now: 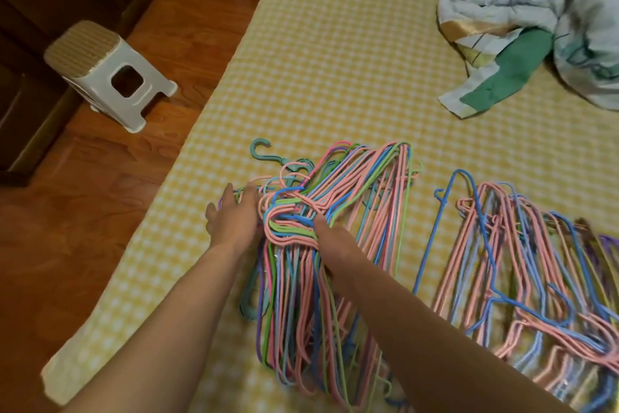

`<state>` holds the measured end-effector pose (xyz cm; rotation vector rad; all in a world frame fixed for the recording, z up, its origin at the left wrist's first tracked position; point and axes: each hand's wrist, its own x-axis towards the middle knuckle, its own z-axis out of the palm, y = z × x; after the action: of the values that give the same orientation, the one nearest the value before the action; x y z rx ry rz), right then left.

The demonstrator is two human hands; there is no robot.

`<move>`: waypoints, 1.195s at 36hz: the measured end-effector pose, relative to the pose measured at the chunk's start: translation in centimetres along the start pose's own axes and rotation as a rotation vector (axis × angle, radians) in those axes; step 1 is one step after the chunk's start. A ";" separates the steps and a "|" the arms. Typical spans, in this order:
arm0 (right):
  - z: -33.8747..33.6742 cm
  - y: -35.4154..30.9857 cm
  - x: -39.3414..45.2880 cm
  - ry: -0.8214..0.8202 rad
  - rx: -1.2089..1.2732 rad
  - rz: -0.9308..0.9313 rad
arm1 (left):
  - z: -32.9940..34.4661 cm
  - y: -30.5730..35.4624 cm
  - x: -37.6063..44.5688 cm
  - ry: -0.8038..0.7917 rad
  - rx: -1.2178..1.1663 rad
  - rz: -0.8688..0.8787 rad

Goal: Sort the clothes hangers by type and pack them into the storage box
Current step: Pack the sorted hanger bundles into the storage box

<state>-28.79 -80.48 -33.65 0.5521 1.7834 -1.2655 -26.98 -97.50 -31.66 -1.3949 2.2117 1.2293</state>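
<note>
A thick bundle of thin wire hangers [338, 208] in pink, blue, green and purple lies on the yellow checked bed [335, 61]. Beneath it are teal plastic hangers [259, 151], one hook poking out at the far left. My left hand [234, 215] lies on the bundle's left side at the hooks, fingers straight. My right hand [330, 238] reaches under the bunched hooks and grips them; its fingers are hidden. A second spread of wire hangers [522, 272] lies to the right, apart from both hands. No storage box is in view.
A grey plastic stool [110, 74] stands on the wooden floor left of the bed. Crumpled bedding in white, green and gold [522, 27] lies at the bed's far right. The bed's left edge runs close to my left arm.
</note>
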 end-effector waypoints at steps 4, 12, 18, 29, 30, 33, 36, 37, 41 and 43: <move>-0.7 -0.1 -0.3 0.109 -0.014 -0.002 | 0.2 -1.4 -3.6 0.261 -0.057 0.201; -2.7 -1.0 -2.3 0.138 0.081 0.057 | 5.8 -4.6 -15.5 0.146 0.354 1.065; -6.2 -1.1 -3.8 0.006 0.028 0.031 | 9.3 -7.3 -17.0 -0.114 0.702 1.006; -16.9 5.6 -14.8 0.073 0.076 -0.069 | 6.8 -6.1 -22.7 -0.105 0.680 0.906; -18.6 6.5 -16.5 0.084 0.124 -0.060 | 6.6 -5.4 -23.8 -0.106 0.674 0.886; -24.6 9.2 -23.2 0.154 0.204 -0.062 | 6.9 -2.2 -28.5 -0.244 0.701 0.827; -29.3 10.7 -28.1 0.239 0.285 -0.096 | 7.4 1.2 -32.3 -0.441 0.758 0.740; -31.4 11.2 -30.4 0.293 0.309 -0.109 | 8.0 2.4 -34.4 -0.496 0.767 0.750; -39.3 14.0 -39.6 0.442 0.357 -0.220 | 10.6 7.0 -42.9 -0.670 0.725 0.844; -43.5 16.9 -44.6 0.528 0.412 -0.273 | 13.0 9.0 -48.5 -0.710 0.683 0.898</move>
<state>-9.16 -28.84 -0.18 0.9695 2.0830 -1.8232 -12.53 -55.85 -6.07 0.3113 2.3300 0.7903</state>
